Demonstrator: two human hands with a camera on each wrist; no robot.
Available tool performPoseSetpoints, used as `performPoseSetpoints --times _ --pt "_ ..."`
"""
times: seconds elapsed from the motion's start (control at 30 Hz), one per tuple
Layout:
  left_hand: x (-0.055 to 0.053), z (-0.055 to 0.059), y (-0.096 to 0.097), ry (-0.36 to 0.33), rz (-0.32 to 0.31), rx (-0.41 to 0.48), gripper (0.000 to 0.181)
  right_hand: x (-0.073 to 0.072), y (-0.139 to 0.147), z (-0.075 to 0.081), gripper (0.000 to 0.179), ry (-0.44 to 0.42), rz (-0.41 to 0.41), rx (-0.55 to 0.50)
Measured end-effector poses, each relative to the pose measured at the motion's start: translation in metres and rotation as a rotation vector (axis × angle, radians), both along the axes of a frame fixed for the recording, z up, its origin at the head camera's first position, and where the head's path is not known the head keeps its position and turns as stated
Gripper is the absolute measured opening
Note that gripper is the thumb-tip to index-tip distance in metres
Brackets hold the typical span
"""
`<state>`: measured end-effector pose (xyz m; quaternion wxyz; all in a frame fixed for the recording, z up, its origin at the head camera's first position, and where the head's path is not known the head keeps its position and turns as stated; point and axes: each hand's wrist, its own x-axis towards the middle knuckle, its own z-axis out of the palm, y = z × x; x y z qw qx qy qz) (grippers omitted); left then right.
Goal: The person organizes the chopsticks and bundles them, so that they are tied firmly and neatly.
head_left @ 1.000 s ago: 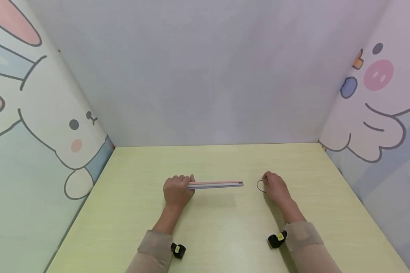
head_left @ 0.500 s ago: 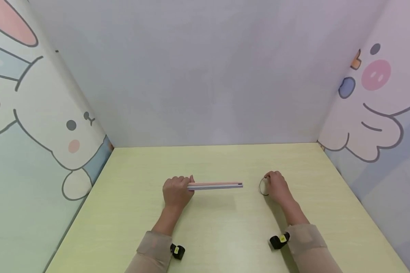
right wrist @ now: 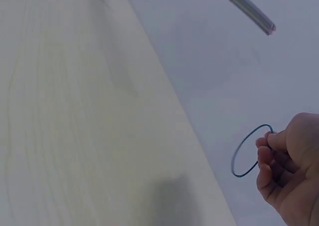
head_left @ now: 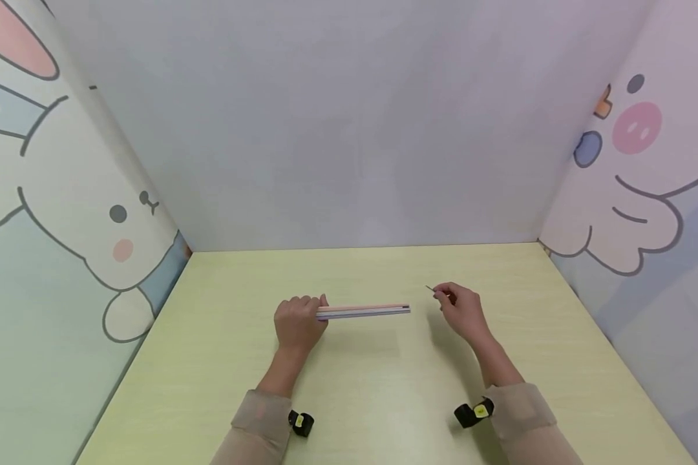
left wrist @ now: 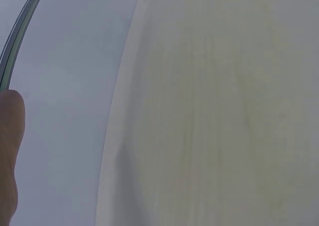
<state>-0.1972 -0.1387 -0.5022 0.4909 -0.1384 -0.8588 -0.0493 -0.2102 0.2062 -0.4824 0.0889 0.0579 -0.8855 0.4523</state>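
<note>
My left hand (head_left: 298, 323) grips a bundle of thin pastel sticks (head_left: 363, 311), pink, white and bluish, near their left end. They are held level above the table, with the free ends pointing right. In the left wrist view, only the thumb (left wrist: 10, 136) and part of the bundle (left wrist: 21, 34) show at the left edge. My right hand (head_left: 462, 311), a little right of the free ends, pinches a thin dark rubber band (right wrist: 241, 144) between thumb and fingertips. The band hangs as an open oval loop, apart from the sticks, and appears nearly edge-on in the head view.
A light wooden table (head_left: 360, 387) lies beneath both hands. Behind it stands a plain pale wall (head_left: 355, 129), with cartoon-printed panels on the left (head_left: 46, 290) and right (head_left: 645, 206). Small black cameras (head_left: 474, 412) sit at both wrists.
The right hand has risen and turned, bringing the rubber band up and left toward the free ends of the sticks. The left hand and bundle have shifted only slightly.
</note>
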Motion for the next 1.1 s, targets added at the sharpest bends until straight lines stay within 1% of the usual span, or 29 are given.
performPoseSetpoints --times 0.13,0.27,0.37,0.43,0.53,0.67,0.83,0.93,1.0,1.03,1.1 --pt "-0.004 0.004 0.000 0.014 0.004 -0.009 0.031 0.005 -0.011 0.016 0.017 -0.033 0.050 -0.134" --pt "-0.007 0.013 -0.001 0.018 0.001 -0.012 0.031 0.010 -0.022 0.028 0.017 -0.062 0.105 -0.239" --pt "-0.008 0.017 0.000 0.007 0.006 -0.008 0.031 0.017 -0.029 0.037 0.016 -0.061 0.143 -0.306" --pt "-0.008 0.018 0.000 0.002 0.014 -0.006 0.031 0.021 -0.033 0.041 0.015 -0.046 0.178 -0.339" --pt "-0.009 0.020 0.000 -0.005 0.028 -0.005 0.032 0.026 -0.037 0.044 0.014 -0.013 0.242 -0.347" --pt "-0.011 0.024 0.000 0.000 0.044 0.003 0.034 0.030 -0.038 0.042 0.013 -0.004 0.338 -0.314" --pt "-0.014 0.030 -0.001 0.025 0.058 0.032 0.031 0.034 -0.040 0.034 0.012 -0.017 0.524 -0.258" --pt "-0.013 0.032 -0.001 0.037 0.056 0.046 0.029 0.034 -0.043 0.031 0.014 -0.004 0.629 -0.231" --pt "-0.012 0.034 0.000 0.049 0.052 0.058 0.031 0.034 -0.045 0.030 0.015 0.008 0.669 -0.225" --pt "-0.012 0.036 0.000 0.051 0.051 0.065 0.032 0.034 -0.046 0.030 0.016 0.011 0.674 -0.227" --pt "-0.010 0.038 0.002 0.061 0.048 0.080 0.035 0.033 -0.049 0.030 0.018 0.021 0.657 -0.233"
